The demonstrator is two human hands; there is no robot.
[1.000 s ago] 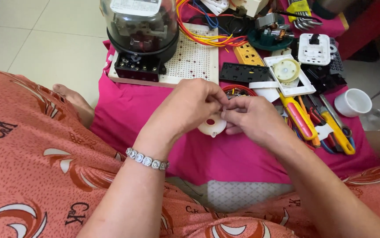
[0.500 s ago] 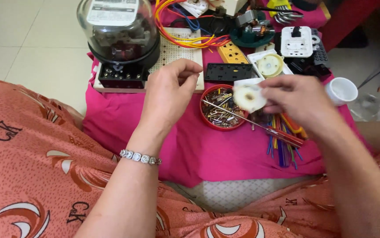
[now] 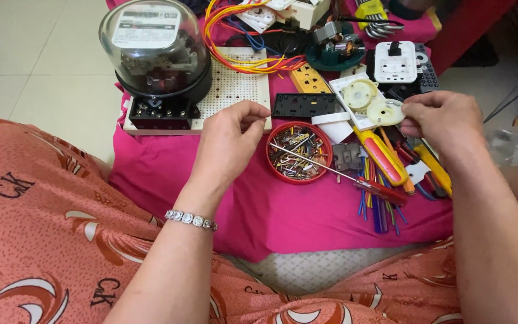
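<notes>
At ten o'clock a glass-domed meter [image 3: 154, 51] stood on a white pegboard [image 3: 235, 90], its black terminal block at the front edge. The left hand [image 3: 229, 141] hovered just below the pegboard's corner, thumb and forefinger pinched nearly closed; whether anything small sat between them could not be told. A beaded bracelet [image 3: 191, 219] circled that wrist. Right of the hand, at centre, lay a red dish [image 3: 299, 152] full of screws and metal bits, with a thin screwdriver [image 3: 337, 171] lying across it toward four o'clock. At twelve o'clock orange and yellow wires [image 3: 241, 36] looped over the pink cloth [image 3: 283, 210]. At two o'clock the right hand [image 3: 442, 120] gripped a disc [image 3: 386, 112] by its rim with the fingertips. The disc was round, cream-white plastic, flat, with a raised ring and a small hub. It hung just beside a white plate [image 3: 355, 99] bearing a similar disc.
</notes>
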